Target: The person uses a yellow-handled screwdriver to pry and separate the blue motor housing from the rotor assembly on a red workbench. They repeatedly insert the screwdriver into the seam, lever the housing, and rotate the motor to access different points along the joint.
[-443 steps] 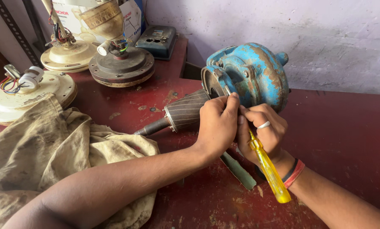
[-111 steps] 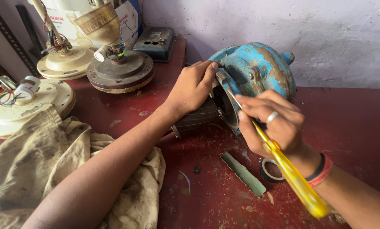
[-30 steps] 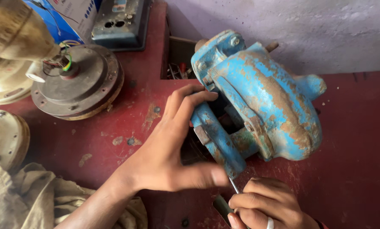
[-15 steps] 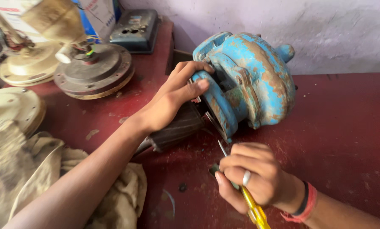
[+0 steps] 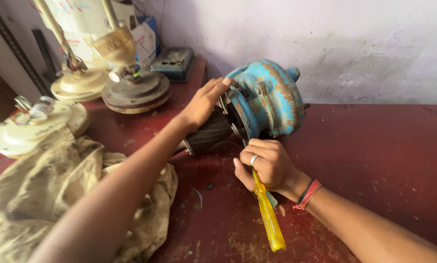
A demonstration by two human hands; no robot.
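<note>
The work in hand looks like prying or unfastening at the seam of the blue motor housing point(image 5: 269, 100), which lies on its side on the red desk point(image 5: 374, 156) against the wall. The left hand point(image 5: 204, 104) presses flat on the housing's open face above the dark rotor point(image 5: 206, 136), fingers spread. The right hand point(image 5: 267, 165) is clenched around a yellow-handled screwdriver point(image 5: 267, 219), blade aimed up at the rim. The next move would call for steady leverage while the left hand braces. The blade tip and what it engages are hidden behind the fingers.
</note>
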